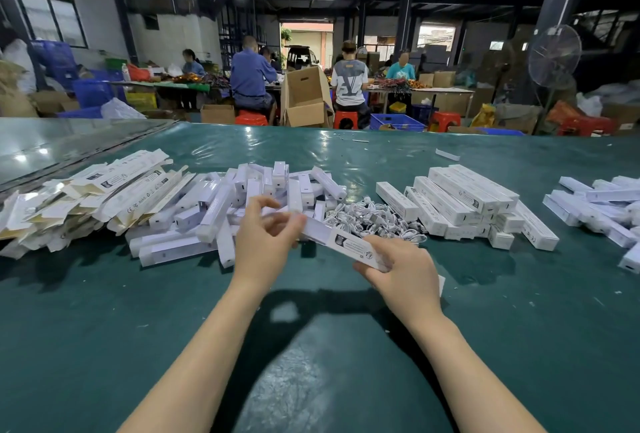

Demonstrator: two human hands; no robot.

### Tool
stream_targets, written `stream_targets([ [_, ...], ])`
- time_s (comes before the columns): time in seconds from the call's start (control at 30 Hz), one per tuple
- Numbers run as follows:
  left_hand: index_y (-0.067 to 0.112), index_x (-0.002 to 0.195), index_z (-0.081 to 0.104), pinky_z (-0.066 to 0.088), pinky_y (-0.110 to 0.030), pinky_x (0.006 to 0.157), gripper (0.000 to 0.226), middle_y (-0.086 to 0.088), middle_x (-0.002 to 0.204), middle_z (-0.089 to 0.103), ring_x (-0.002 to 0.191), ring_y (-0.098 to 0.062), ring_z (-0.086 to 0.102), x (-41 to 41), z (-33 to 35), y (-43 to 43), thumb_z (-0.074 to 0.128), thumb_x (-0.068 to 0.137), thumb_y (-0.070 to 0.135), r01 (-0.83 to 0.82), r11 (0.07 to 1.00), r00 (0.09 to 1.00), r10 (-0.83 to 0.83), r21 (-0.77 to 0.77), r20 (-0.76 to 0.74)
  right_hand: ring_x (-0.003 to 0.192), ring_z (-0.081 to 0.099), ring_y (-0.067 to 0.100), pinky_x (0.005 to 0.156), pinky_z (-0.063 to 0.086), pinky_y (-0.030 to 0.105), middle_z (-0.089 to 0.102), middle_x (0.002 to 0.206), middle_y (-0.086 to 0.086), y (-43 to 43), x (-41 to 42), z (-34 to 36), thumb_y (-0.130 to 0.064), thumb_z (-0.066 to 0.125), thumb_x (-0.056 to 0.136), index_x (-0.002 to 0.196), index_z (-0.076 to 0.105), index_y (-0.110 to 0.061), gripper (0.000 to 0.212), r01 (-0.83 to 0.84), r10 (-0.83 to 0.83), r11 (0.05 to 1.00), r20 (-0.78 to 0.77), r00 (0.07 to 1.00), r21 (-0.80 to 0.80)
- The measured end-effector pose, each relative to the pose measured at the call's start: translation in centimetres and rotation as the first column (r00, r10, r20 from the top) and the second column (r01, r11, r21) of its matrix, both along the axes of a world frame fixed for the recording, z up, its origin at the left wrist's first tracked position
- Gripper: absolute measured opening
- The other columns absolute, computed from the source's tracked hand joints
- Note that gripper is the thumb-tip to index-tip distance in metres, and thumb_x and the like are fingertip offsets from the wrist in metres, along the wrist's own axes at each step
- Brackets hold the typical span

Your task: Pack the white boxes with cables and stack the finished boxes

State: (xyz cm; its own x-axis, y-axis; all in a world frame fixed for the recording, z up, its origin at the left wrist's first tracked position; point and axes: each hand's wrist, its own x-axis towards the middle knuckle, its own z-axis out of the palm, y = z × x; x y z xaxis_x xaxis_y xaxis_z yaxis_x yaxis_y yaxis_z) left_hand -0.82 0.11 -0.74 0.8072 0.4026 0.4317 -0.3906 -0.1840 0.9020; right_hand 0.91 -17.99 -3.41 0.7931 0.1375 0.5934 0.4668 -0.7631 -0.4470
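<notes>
I hold one long white box [341,242] slanted above the green table [311,346]. My right hand [398,273] grips its near end. My left hand [266,231] pinches its far end, which is blurred. Behind my hands lies a loose heap of assembled white boxes [242,204]. A tangle of white cables [374,217] sits just right of that heap. A tidy stack of finished boxes [464,204] stands further right. I cannot tell whether the held box has a cable inside.
Flat unfolded box blanks [86,197] pile up at the left. More white boxes [602,207] lie at the far right edge. Beyond the table, several people sit at benches among cardboard cartons [304,96], blue crates and red stools.
</notes>
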Motion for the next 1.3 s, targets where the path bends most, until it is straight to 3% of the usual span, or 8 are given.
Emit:
stream_targets([
  [0.2,0.018,0.076,0.066,0.028,-0.025,0.100,0.022,0.006,0.118,0.042,0.114,-0.009,0.038,0.5,-2.7,-3.9,0.058,0.087,0.034,0.161,0.937,0.961,-0.077,0.309,-0.267,0.074,0.058,0.030,0.069,0.035,0.034,0.062,0.070,0.005,0.2,-0.2,-0.5,-0.031,0.074,0.070,0.089,0.070,-0.018,0.023,0.100,-0.088,0.987,0.093,0.992,-0.130],
  [0.37,0.022,0.073,0.064,0.043,-0.026,0.070,0.026,0.004,0.085,0.063,0.080,-0.011,0.053,1.2,-2.3,-1.4,0.049,0.094,0.028,0.154,0.975,0.911,-0.203,-0.161,-0.359,0.088,0.057,0.026,0.073,0.029,0.033,0.063,0.085,0.000,0.1,0.5,-0.5,-0.039,0.063,0.079,0.095,0.062,-0.024,0.022,0.119,-0.112,0.943,0.038,0.993,-0.310],
  [0.53,0.024,0.065,0.059,0.040,-0.025,0.070,0.022,0.009,0.070,0.060,0.074,-0.015,0.054,1.5,-3.5,-0.9,0.060,0.082,0.010,0.010,0.966,0.932,0.085,0.259,-0.352,0.104,0.053,0.022,0.099,0.023,0.038,0.062,0.104,-0.003,-2.8,1.6,-0.8,-0.035,0.050,0.086,0.100,0.059,-0.028,0.019,0.429,-0.504,0.804,-0.089,0.859,-0.412],
  [0.7,0.018,0.098,0.062,0.040,-0.025,0.082,0.025,0.003,0.097,0.064,0.097,-0.017,0.056,1.8,-3.9,-4.4,0.053,0.079,0.005,0.107,0.763,0.968,0.065,0.637,-0.241,0.100,0.053,0.024,0.107,0.018,0.043,0.062,0.098,0.000,-3.5,2.0,-0.4,-0.024,0.051,0.080,0.096,0.059,-0.023,0.018,0.510,-0.578,0.789,-0.133,0.805,-0.341],
  [0.83,0.018,0.140,0.032,0.035,-0.035,0.098,0.057,-0.006,0.136,0.042,0.120,-0.028,0.039,3.8,-3.5,-7.3,0.047,0.086,0.009,0.190,0.487,0.964,0.071,0.853,-0.255,0.096,0.053,0.025,0.101,0.023,0.040,0.062,0.095,0.003,-4.2,2.3,-0.2,-0.021,0.050,0.082,0.096,0.059,-0.016,0.018,0.566,-0.595,0.797,-0.118,0.795,-0.210],
  [0.97,0.017,0.138,0.037,0.032,-0.040,0.100,0.045,-0.005,0.143,0.037,0.124,-0.032,0.035,5.4,-3.3,-8.9,0.039,0.094,0.023,0.299,0.211,0.922,0.187,0.931,-0.339,0.091,0.054,0.024,0.096,0.026,0.038,0.063,0.090,0.002,-4.4,2.4,-0.3,-0.021,0.050,0.081,0.093,0.058,-0.017,0.015,0.528,-0.558,0.822,-0.118,0.821,-0.214],
  [1.1,0.013,0.095,0.065,0.036,-0.031,0.080,0.024,-0.006,0.103,0.067,0.102,-0.029,0.051,5.1,-3.7,-8.3,0.048,0.092,0.030,0.090,0.422,0.968,0.176,0.902,-0.179,0.088,0.055,0.025,0.082,0.027,0.033,0.065,0.087,0.003,-4.3,2.6,-0.2,-0.023,0.052,0.077,0.088,0.059,-0.020,0.013,0.496,-0.523,0.846,-0.125,0.843,-0.195],
  [1.3,0.018,0.106,0.057,0.034,-0.026,0.067,0.023,0.006,0.080,0.065,0.086,-0.017,0.058,2.6,-3.8,-5.6,0.062,0.084,0.025,0.232,0.605,0.961,-0.024,0.762,-0.274,0.088,0.054,0.029,0.070,0.029,0.031,0.068,0.094,0.003,-3.8,2.7,-0.1,-0.021,0.055,0.073,0.094,0.063,-0.020,0.023,0.371,-0.399,0.912,-0.166,0.902,-0.174],
])
